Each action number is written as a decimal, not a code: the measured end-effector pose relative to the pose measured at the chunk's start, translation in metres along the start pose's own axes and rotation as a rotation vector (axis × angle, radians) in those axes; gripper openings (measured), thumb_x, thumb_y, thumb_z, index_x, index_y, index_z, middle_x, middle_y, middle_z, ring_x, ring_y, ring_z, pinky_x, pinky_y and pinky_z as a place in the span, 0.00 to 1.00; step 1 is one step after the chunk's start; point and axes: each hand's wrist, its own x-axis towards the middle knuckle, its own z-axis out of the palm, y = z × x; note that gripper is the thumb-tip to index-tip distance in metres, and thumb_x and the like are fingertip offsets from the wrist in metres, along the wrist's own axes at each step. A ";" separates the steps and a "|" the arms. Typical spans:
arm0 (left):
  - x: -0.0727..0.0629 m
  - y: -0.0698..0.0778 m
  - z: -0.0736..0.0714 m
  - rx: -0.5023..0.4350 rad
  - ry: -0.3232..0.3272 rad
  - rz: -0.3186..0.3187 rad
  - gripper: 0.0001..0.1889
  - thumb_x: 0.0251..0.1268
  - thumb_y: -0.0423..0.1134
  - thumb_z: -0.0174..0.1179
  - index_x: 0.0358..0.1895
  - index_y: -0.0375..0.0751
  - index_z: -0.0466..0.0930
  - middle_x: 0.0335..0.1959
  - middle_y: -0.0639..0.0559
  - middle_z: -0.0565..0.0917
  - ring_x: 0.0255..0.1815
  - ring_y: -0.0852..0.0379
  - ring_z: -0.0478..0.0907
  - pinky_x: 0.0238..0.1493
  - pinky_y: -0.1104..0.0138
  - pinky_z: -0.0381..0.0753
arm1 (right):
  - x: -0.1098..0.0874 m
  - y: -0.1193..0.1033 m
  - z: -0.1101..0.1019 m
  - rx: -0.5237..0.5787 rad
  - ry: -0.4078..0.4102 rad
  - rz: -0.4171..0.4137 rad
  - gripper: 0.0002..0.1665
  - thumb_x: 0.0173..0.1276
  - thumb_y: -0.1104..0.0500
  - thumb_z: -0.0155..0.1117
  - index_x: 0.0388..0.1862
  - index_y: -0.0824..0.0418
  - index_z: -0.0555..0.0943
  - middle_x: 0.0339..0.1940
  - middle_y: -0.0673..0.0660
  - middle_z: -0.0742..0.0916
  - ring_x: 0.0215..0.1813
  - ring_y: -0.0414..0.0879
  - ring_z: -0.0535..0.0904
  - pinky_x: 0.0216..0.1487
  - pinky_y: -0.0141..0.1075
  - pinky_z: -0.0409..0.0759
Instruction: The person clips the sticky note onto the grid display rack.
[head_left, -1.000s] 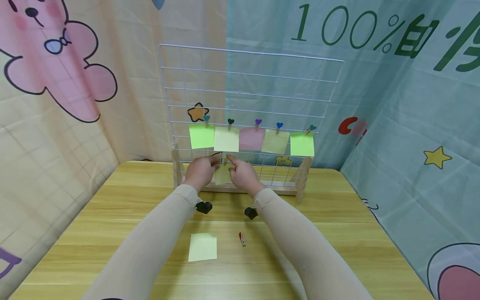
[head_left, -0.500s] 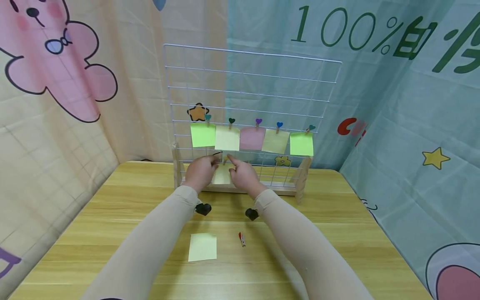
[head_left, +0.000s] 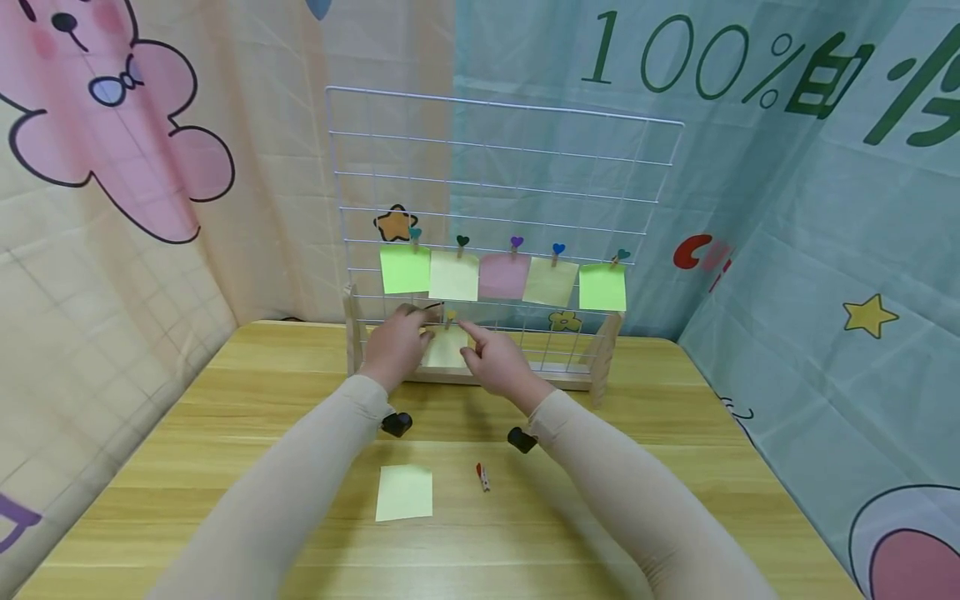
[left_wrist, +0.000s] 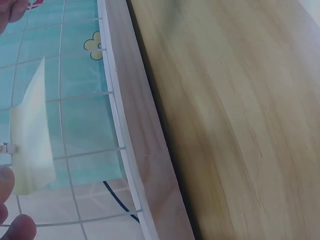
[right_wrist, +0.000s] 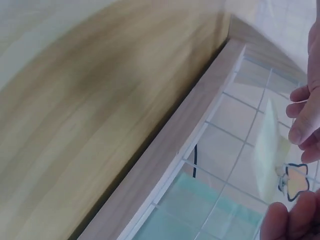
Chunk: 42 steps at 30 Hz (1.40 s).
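Observation:
A pale yellow sticky note [head_left: 446, 347] hangs low on the white wire grid [head_left: 510, 175], held by a small clip with a yellow top [head_left: 451, 317]. My left hand [head_left: 395, 343] is at the note's left edge, fingertips beside it. To its right is my right hand [head_left: 500, 364], index finger extended toward the clip and thumb near the note's edge. The left wrist view shows the note [left_wrist: 34, 140] standing out from the wires, with left fingertips [left_wrist: 21, 229] just below it. Seen from the right wrist, the note [right_wrist: 267, 150] lies between both hands, and neither grips it.
Above, a row of several notes [head_left: 504, 277] hangs from heart-topped clips. The grid stands in a wooden base [head_left: 495, 378] on the wooden table [head_left: 637, 467]. Nearer lie another pale note [head_left: 404, 493] and a small red-topped clip [head_left: 483, 477]. Printed curtains [head_left: 817, 250] surround the table.
Both hands have drawn slightly apart, the left to the left and the right to the right and down, releasing the clip. The note and its clip stay on the grid.

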 end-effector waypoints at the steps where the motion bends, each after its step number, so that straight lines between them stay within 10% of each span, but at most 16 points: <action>1: -0.002 -0.001 -0.002 0.006 0.004 0.008 0.18 0.77 0.45 0.64 0.65 0.50 0.84 0.62 0.39 0.82 0.24 0.52 0.80 0.22 0.62 0.81 | -0.003 0.000 -0.001 0.004 -0.008 -0.006 0.32 0.82 0.56 0.59 0.82 0.55 0.68 0.14 0.48 0.73 0.15 0.40 0.64 0.20 0.33 0.65; 8: -0.019 -0.005 -0.018 0.020 -0.004 0.101 0.23 0.76 0.47 0.66 0.69 0.46 0.80 0.62 0.39 0.82 0.44 0.43 0.87 0.42 0.52 0.90 | -0.028 0.003 -0.008 -0.009 -0.079 -0.051 0.27 0.82 0.55 0.60 0.76 0.59 0.76 0.29 0.51 0.88 0.24 0.39 0.74 0.28 0.34 0.74; 17: -0.050 -0.013 -0.041 -0.035 -0.180 0.080 0.31 0.76 0.52 0.64 0.75 0.41 0.72 0.73 0.38 0.76 0.73 0.35 0.74 0.71 0.41 0.76 | -0.053 0.010 -0.009 -0.075 -0.176 -0.065 0.27 0.81 0.53 0.63 0.75 0.59 0.77 0.57 0.57 0.90 0.50 0.48 0.85 0.53 0.47 0.85; 42: -0.110 -0.024 -0.047 0.077 -0.332 0.100 0.45 0.72 0.64 0.63 0.80 0.37 0.64 0.82 0.34 0.64 0.84 0.26 0.52 0.78 0.30 0.56 | -0.086 0.027 -0.004 -0.166 -0.262 -0.021 0.36 0.81 0.47 0.62 0.82 0.55 0.68 0.85 0.59 0.66 0.85 0.64 0.60 0.83 0.60 0.59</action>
